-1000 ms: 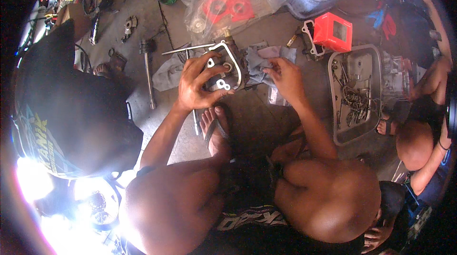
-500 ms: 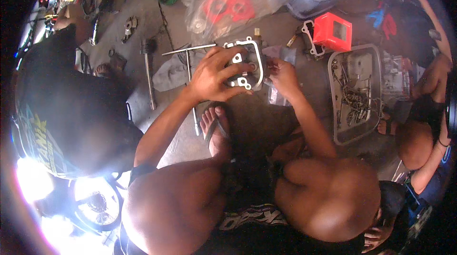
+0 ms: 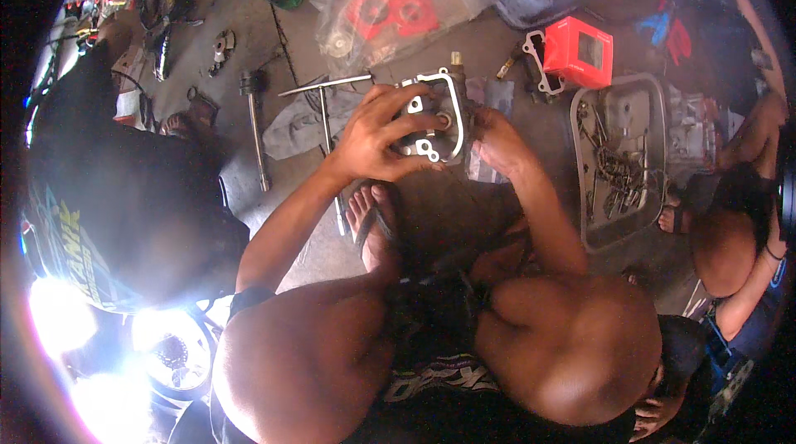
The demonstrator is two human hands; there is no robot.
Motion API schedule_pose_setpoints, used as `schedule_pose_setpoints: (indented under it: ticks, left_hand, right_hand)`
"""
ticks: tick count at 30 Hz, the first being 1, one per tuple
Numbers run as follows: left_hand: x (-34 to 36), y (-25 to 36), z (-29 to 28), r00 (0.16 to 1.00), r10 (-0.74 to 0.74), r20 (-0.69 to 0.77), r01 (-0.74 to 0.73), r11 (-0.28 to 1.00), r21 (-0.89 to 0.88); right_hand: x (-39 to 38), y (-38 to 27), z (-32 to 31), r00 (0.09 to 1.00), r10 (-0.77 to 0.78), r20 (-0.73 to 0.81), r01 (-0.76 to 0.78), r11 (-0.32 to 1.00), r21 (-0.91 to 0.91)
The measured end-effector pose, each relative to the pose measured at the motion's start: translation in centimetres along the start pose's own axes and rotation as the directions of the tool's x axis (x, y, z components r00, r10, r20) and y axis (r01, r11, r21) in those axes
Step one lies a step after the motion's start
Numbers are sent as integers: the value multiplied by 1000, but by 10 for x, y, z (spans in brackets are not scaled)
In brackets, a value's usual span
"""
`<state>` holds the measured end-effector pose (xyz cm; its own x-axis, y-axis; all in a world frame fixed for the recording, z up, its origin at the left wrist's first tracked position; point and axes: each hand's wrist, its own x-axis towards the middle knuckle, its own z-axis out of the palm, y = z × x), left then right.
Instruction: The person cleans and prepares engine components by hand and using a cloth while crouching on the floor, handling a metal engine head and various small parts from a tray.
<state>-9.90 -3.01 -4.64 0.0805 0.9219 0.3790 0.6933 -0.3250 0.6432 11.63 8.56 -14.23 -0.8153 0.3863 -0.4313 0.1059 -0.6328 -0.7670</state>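
A metal engine cylinder head (image 3: 455, 125) with a bright machined rim is held up in front of me, above the floor. My left hand (image 3: 380, 131) grips it from the left, its fingers spread over the open face and the thumb along the near edge. Against its right side is my right hand (image 3: 496, 142), fingers bent inward. Their tips are hidden behind the part, so any small thing between them does not show. A T-handle wrench (image 3: 324, 125) lies on the floor just left of my left hand.
A long-handled socket tool (image 3: 255, 129) lies farther left. Beyond the part is a clear plastic bag with red pieces (image 3: 390, 13). To the right are a red box (image 3: 572, 54), a gasket (image 3: 537, 67) and a tray (image 3: 580, 212) of bolts. People sit close on both sides.
The cylinder head has shifted slightly right and nearer in the picture, with my left hand still around it. My right hand has closed in on its right side.
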Motion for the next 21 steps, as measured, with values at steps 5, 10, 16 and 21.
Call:
schedule_pose_setpoints:
  ticks: [5,10,16,21]
  left_hand:
    - [9,0,7,997,74,20,-74,997,23]
    - [4,-2,3,993,79,83,-84,995,58]
    - [27,-3,4,979,150,136,-161,984,71]
    - [20,-20,9,981,136,141,-144,989,44]
  right_hand:
    - [0,15,-10,981,159,-113,-122,953,278]
    - [5,15,6,983,177,-49,-160,955,249]
    - [9,23,-16,992,121,-39,-115,984,135]
    - [14,11,-1,995,92,-26,-78,934,348]
